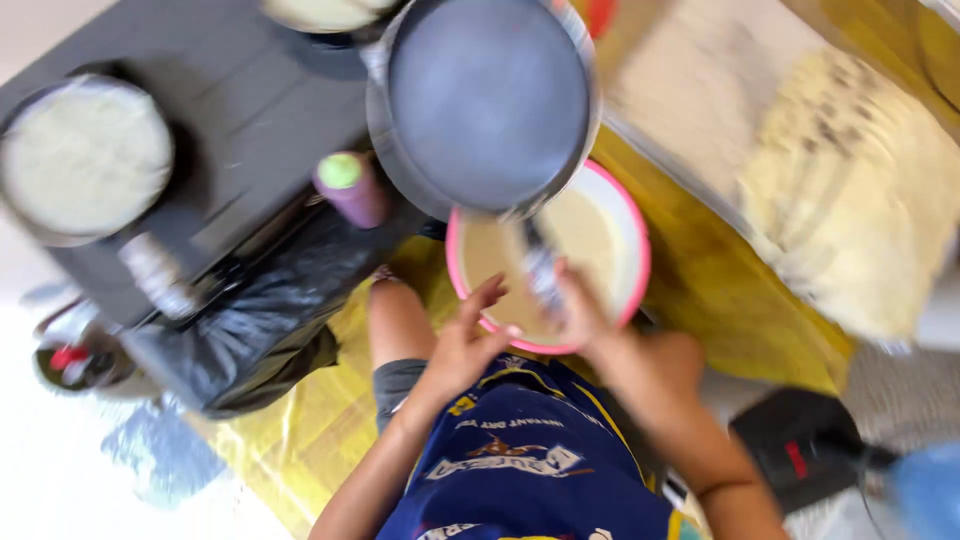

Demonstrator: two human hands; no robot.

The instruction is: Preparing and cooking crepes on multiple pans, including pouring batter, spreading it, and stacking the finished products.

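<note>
Your right hand (pixel 580 315) is wrapped around the handle (pixel 542 270) of a round grey pan (pixel 488 100), which hangs tilted over a pink-rimmed bowl (pixel 632 215). That bowl holds a pale, creamy batter (pixel 585 235), and the handle crosses right above it. Your left hand (pixel 468 345) is released, fingers spread, just at the near rim of the bowl and gripping nothing.

Off to the left, another round pan (pixel 85 160) sits on the dark desk (pixel 250 110), filled edge to edge with a pale flat round. A third pale round (pixel 325 12) peeks in at the top edge, cut off by the frame. Near the desk's edge stands a small purple bottle with a green cap (pixel 350 188), and a black plastic bag (pixel 255 310) hangs down the desk's side.

Below you, a yellow sheet (pixel 720 290) covers the floor under the bowl. On the right lies a heap of pale, speckled flat pieces (pixel 850 190) on a light tray (pixel 690 100), heavily blurred, so what they are stays hard to tell. A black box with a red mark (pixel 795 445) sits by your right arm. At the lower left, a small container with something red (pixel 70 362) is too smeared to make out.
</note>
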